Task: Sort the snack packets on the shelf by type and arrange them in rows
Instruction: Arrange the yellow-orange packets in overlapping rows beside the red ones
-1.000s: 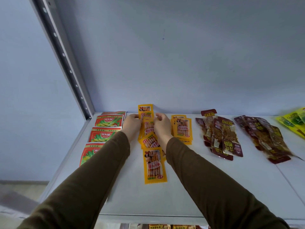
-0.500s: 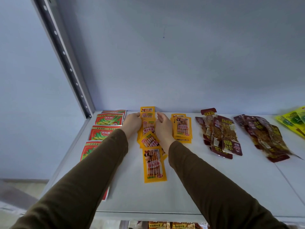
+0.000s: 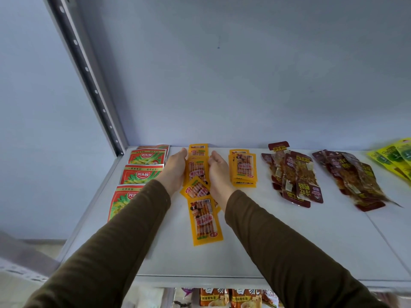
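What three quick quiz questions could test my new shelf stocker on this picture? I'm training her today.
1. True or false: both hands flank the orange packet row.
2. Which packets lie leftmost on the shelf? A red and green packets; B dark brown packets; C yellow-green packets
3. Fill in: the tidy orange stack lies to the ___ of the right hand.

Key: 1 true, the left hand too; 2 A; 3 right.
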The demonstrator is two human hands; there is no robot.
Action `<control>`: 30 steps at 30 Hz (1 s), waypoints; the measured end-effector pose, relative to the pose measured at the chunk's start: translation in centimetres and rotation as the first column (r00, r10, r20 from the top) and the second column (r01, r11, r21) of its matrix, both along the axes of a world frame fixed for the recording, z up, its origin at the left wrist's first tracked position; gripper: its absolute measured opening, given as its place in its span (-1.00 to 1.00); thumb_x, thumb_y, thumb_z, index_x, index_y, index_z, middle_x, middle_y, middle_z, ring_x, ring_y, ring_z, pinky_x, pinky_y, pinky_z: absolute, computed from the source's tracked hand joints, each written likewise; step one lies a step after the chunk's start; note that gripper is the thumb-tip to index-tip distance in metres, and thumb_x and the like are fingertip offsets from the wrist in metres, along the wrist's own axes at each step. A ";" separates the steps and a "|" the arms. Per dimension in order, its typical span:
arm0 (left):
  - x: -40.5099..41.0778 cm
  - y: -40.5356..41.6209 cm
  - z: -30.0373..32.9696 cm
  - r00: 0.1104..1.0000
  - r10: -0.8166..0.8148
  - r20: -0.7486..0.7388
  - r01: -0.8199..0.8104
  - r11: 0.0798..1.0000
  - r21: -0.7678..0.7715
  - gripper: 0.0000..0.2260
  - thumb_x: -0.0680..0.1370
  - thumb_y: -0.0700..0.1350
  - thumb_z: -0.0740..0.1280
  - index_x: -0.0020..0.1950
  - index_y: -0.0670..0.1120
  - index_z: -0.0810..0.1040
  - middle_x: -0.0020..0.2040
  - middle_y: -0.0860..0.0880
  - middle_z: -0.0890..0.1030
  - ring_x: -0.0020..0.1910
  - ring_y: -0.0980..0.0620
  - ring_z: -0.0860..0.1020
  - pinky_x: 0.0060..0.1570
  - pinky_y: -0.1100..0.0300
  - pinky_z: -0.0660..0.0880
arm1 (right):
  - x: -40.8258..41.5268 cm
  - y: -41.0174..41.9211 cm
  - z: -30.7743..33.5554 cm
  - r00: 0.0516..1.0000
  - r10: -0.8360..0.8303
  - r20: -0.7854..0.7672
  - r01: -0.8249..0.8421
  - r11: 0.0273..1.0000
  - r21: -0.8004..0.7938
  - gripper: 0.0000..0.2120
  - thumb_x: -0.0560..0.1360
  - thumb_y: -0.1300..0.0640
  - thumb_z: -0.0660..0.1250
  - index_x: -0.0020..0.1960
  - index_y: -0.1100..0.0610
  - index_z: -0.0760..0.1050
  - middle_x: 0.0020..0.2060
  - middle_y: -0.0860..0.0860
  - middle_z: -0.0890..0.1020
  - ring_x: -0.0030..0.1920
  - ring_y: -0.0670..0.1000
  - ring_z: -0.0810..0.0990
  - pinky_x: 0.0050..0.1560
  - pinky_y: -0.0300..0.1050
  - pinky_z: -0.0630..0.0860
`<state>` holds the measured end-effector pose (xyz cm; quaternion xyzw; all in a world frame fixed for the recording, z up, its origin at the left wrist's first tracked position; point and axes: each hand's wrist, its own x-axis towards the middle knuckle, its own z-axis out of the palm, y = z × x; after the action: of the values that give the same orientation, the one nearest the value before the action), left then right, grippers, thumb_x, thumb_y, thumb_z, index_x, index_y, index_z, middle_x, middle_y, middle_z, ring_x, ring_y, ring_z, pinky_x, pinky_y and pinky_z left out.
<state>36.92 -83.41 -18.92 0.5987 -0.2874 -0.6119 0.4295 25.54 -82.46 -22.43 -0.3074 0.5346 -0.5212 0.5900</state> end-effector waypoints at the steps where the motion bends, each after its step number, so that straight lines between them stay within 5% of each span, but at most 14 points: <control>1: 0.1 0.1 0.1 1.000 0.001 0.021 0.000 1.000 -0.018 -0.62 0.72 0.07 0.14 0.42 -0.13 0.43 -0.02 -0.03 0.73 -0.06 0.10 0.69 -0.27 0.31 0.57 | -0.2 0.0 0.0 0.999 -0.005 -0.037 0.004 1.000 -0.006 -0.56 0.74 0.12 0.07 0.62 0.04 0.22 0.51 0.06 0.41 0.43 0.10 0.47 0.31 0.03 0.53; 3: 0.7 0.3 0.0 0.997 -0.013 0.070 0.016 0.999 -0.037 -0.52 0.71 0.07 0.15 0.58 -0.12 0.28 0.47 -0.08 0.47 0.41 0.00 0.45 0.25 0.13 0.44 | -0.7 0.3 -0.1 0.996 -0.009 -0.093 0.008 1.000 -0.020 -0.56 0.74 0.11 0.08 0.61 0.05 0.24 0.56 0.06 0.35 0.52 0.09 0.36 0.47 0.07 0.40; 5: 1.1 0.9 -0.3 0.994 -0.067 0.084 0.070 0.997 -0.029 -0.47 0.71 0.11 0.15 0.61 -0.12 0.22 0.58 -0.07 0.32 0.54 -0.03 0.31 0.43 0.04 0.28 | -1.2 0.9 -0.3 0.995 0.007 -0.102 -0.009 1.000 -0.021 -0.57 0.74 0.11 0.11 0.60 0.05 0.27 0.57 0.06 0.34 0.54 0.08 0.34 0.51 0.10 0.36; 7: 1.3 1.6 -0.8 0.993 -0.098 0.062 0.099 0.995 -0.017 -0.50 0.71 0.13 0.14 0.53 -0.17 0.33 0.39 -0.03 0.51 0.33 0.07 0.53 0.24 0.15 0.48 | -1.4 1.7 -0.5 0.997 0.026 -0.070 -0.027 1.000 -0.013 -0.57 0.73 0.10 0.12 0.59 0.06 0.28 0.53 0.08 0.40 0.50 0.09 0.41 0.48 0.09 0.40; 10: 0.5 2.7 -0.9 0.992 -0.120 0.043 0.121 0.992 -0.024 -0.65 0.73 0.06 0.11 0.03 -0.15 0.54 -0.16 0.00 0.63 -0.43 0.24 0.64 -0.51 0.36 0.50 | -0.8 2.8 -0.5 0.999 0.038 0.012 -0.038 0.999 -0.016 -0.58 0.73 0.15 0.13 0.58 0.09 0.29 0.41 0.13 0.53 0.34 0.12 0.58 0.37 0.15 0.51; 13: 0.2 3.2 -0.3 0.996 -0.068 0.056 0.069 0.998 -0.011 -0.67 0.73 0.05 0.13 -0.12 -0.09 0.47 -0.48 0.11 0.63 -0.57 0.26 0.57 -0.64 0.38 0.41 | -0.5 3.3 0.0 0.998 0.058 -0.032 -0.060 0.997 -0.039 -0.57 0.73 0.16 0.11 0.60 0.10 0.26 0.44 0.12 0.51 0.37 0.13 0.55 0.41 0.16 0.48; 15: 0.7 3.5 -0.1 0.993 -0.067 0.102 0.070 0.997 -0.032 -0.69 0.71 0.12 0.13 0.08 -0.09 0.48 -0.30 0.12 0.70 -0.33 0.24 0.66 -0.40 0.37 0.53 | -0.9 3.6 0.3 0.984 0.070 -0.163 -0.080 0.995 -0.054 -0.56 0.74 0.15 0.10 0.61 0.09 0.24 0.52 0.08 0.42 0.47 0.09 0.44 0.47 0.05 0.41; 17: 1.5 4.5 -0.1 0.991 -0.043 0.129 0.051 0.997 -0.062 -0.56 0.68 0.17 0.16 0.46 -0.06 0.41 0.29 0.00 0.62 0.27 0.04 0.58 0.15 0.22 0.48 | -1.8 4.0 0.4 0.941 0.078 -0.329 -0.114 0.989 -0.090 -0.56 0.72 0.17 0.10 0.60 0.07 0.27 0.54 0.02 0.38 0.52 0.03 0.36 0.42 -0.12 0.34; 18: 1.8 4.8 -0.5 0.992 -0.043 0.121 0.053 0.995 -0.084 -0.51 0.68 0.16 0.18 0.51 -0.09 0.38 0.46 -0.08 0.48 0.44 -0.07 0.44 0.25 0.13 0.38 | -2.3 4.4 0.3 0.914 0.081 -0.399 -0.132 0.986 -0.102 -0.56 0.71 0.20 0.12 0.58 0.07 0.30 0.53 0.00 0.39 0.51 0.02 0.37 0.37 -0.15 0.34; 23: 1.5 7.9 -1.5 0.998 -0.063 -0.004 0.062 0.992 -0.112 -0.54 0.69 0.06 0.20 0.53 -0.14 0.35 0.56 -0.12 0.35 0.55 -0.12 0.30 0.46 -0.02 0.24 | -3.9 5.9 -0.8 0.759 0.093 -0.644 -0.189 0.979 -0.081 -0.69 0.65 0.19 0.25 0.38 0.03 0.44 0.26 -0.03 0.55 0.07 -0.11 0.56 -0.04 -0.20 0.52; 25: 1.1 8.9 -1.6 0.999 -0.043 -0.027 0.039 0.990 -0.133 -0.64 0.71 0.02 0.19 0.44 -0.11 0.44 0.36 -0.01 0.53 0.31 0.06 0.55 0.28 0.11 0.36 | -4.0 6.3 -1.0 0.704 0.079 -0.706 -0.195 0.977 -0.085 -0.75 0.65 0.18 0.27 0.31 0.05 0.45 0.17 -0.03 0.57 0.03 -0.07 0.58 -0.06 -0.15 0.55; 26: 1.0 9.0 -1.7 0.999 -0.031 -0.029 0.028 0.993 -0.115 -0.75 0.71 0.01 0.18 0.30 -0.06 0.53 0.12 0.10 0.63 0.01 0.22 0.65 0.13 0.22 0.45 | -3.9 6.4 -1.0 0.686 0.071 -0.724 -0.195 0.977 -0.090 -0.79 0.65 0.18 0.27 0.28 0.05 0.46 0.12 -0.04 0.58 0.05 -0.03 0.58 -0.02 -0.10 0.57; 28: 0.4 9.7 -0.6 0.999 -0.019 -0.029 0.016 0.996 -0.084 -0.78 0.73 -0.01 0.16 -0.07 0.03 0.50 -0.32 0.19 0.63 -0.47 0.35 0.58 -0.29 0.34 0.52 | -3.7 6.6 -0.9 0.673 0.063 -0.737 -0.192 0.977 -0.092 -0.84 0.64 0.19 0.27 0.20 0.04 0.49 0.04 -0.07 0.58 0.04 -0.02 0.59 -0.05 -0.12 0.57; 30: 0.1 9.6 -0.1 1.000 -0.002 -0.027 -0.001 0.996 -0.094 -0.75 0.73 0.01 0.15 -0.13 0.04 0.45 -0.35 0.13 0.57 -0.49 0.33 0.56 -0.25 0.32 0.49 | -3.5 6.8 -0.7 0.673 0.071 -0.736 -0.194 0.977 -0.083 -0.87 0.63 0.19 0.28 0.16 0.03 0.51 -0.02 -0.09 0.58 0.01 -0.03 0.59 -0.14 -0.19 0.53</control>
<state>37.05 -73.81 -18.98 0.5694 -0.3101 -0.6060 0.4609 22.07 -75.71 -23.17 -0.5719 0.6593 -0.3511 0.3392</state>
